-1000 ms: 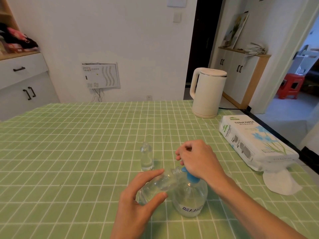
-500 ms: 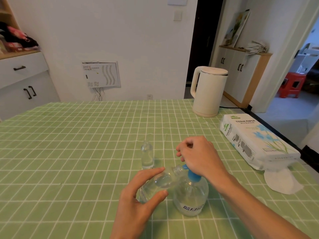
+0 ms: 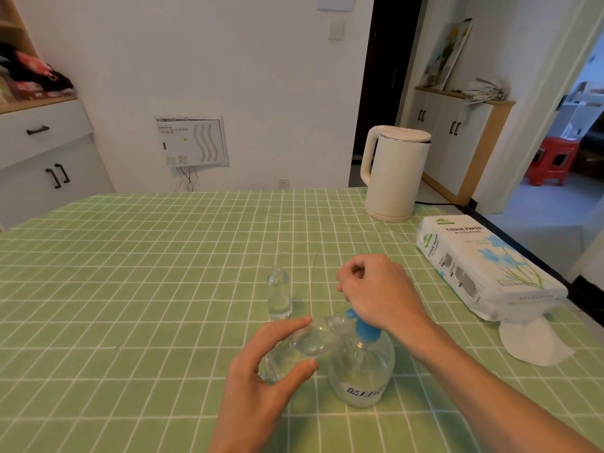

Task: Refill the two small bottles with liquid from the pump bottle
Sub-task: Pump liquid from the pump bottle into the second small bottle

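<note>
A clear pump bottle point(image 3: 361, 371) with a blue pump collar point(image 3: 366, 330) stands on the green checked tablecloth point(image 3: 147, 289). My right hand point(image 3: 379, 289) sits on top of the pump head with its fingers curled over it. My left hand point(image 3: 261, 380) grips a small clear bottle point(image 3: 302, 346), tilted so its open neck lies right by the blue spout. A second small clear bottle point(image 3: 278, 295) stands upright and uncapped just behind, apart from both hands.
A white electric kettle point(image 3: 394, 173) stands at the back right. A pack of tissue paper point(image 3: 480, 266) lies along the right table edge, with a loose white tissue point(image 3: 532, 343) in front of it. Cabinets stand beyond the table.
My right hand has risen a little on the pump head. The tilted small bottle in my left hand stays at the spout.
</note>
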Tool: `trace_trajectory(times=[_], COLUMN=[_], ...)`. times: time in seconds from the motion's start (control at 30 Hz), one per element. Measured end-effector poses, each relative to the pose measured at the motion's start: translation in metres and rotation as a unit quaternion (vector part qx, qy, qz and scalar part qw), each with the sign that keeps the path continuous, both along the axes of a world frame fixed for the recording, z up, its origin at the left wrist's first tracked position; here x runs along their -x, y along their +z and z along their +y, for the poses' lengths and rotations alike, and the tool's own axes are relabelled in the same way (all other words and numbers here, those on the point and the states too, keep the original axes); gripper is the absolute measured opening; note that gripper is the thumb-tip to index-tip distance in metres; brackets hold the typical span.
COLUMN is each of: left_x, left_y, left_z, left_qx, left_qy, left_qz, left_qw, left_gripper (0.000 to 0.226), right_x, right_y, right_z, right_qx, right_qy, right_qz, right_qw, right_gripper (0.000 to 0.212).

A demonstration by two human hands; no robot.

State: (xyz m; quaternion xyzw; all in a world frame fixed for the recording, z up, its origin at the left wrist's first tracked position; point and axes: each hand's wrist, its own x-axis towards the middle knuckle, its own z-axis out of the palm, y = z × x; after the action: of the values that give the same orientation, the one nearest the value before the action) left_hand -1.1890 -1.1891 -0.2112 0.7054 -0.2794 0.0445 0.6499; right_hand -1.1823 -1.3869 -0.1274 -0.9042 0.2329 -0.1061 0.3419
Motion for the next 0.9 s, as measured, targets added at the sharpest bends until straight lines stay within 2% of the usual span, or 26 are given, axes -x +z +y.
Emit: trace_trajectory(times=[0.2, 0.63, 0.9], left_x=[0.000, 0.001, 0.000], left_y=[-0.001, 0.002, 0.000], left_z=[-0.001, -0.003, -0.002], left_qx=[-0.004, 0.005, -0.003], left_qy=[-0.005, -0.003, 0.000], left_qz=[0.001, 0.002, -0.003], left_qw=[1.000, 1.000, 1.000], left_gripper=[0.060, 0.048, 0.056], right_x=[0.000, 0.003, 0.001], right_y=[0.000, -0.004, 0.003], right_z=[0.001, 0.002, 0.001], right_qx=[-0.011, -0.013, -0.010], right_qy=[-0.002, -0.008, -0.008], right_qz=[-0.002, 0.003, -0.006], right_qw=[1.000, 1.000, 1.000], right_gripper=[0.030, 0.030, 0.029])
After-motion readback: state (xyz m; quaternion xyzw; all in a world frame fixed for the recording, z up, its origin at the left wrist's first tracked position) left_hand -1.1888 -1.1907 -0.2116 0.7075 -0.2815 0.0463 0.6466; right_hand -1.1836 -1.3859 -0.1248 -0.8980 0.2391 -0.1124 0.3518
